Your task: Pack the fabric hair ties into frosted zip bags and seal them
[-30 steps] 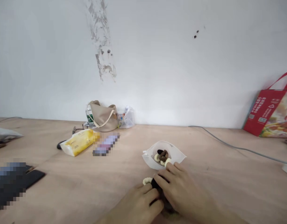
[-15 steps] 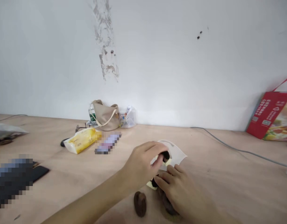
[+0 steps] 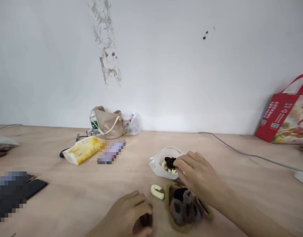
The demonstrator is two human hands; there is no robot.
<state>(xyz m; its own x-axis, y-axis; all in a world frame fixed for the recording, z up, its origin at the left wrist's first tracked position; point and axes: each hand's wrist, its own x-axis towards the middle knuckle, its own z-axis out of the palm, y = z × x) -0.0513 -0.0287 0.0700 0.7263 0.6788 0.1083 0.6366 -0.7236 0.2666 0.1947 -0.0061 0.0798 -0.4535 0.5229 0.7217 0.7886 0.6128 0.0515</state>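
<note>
A clear plastic zip bag (image 3: 157, 162) lies open on the wooden table (image 3: 67, 194) with several fuzzy hair rings in it, black and cream. My right hand (image 3: 194, 172) reaches into the bag's mouth, its fingertips pinched on a black hair ring (image 3: 169, 161). My left hand (image 3: 128, 219) rests near the front edge, curled round a dark brown hair ring (image 3: 144, 220). Between the hands lie a loose cream ring (image 3: 157, 191) and a heap of brown, grey and black rings (image 3: 184, 205).
At the back wall stand a beige bag (image 3: 107, 122) and a small clear bag (image 3: 134, 124). A yellow tissue pack (image 3: 83, 150) lies left of centre. A red shopping bag (image 3: 286, 117) stands at the right, with a grey cable (image 3: 242, 153) running across the table. A black phone (image 3: 35, 187) lies far left.
My left hand drew back from the bag to the front edge and closed on the brown ring that lay there. My right hand rose off the heap and reached into the bag.
</note>
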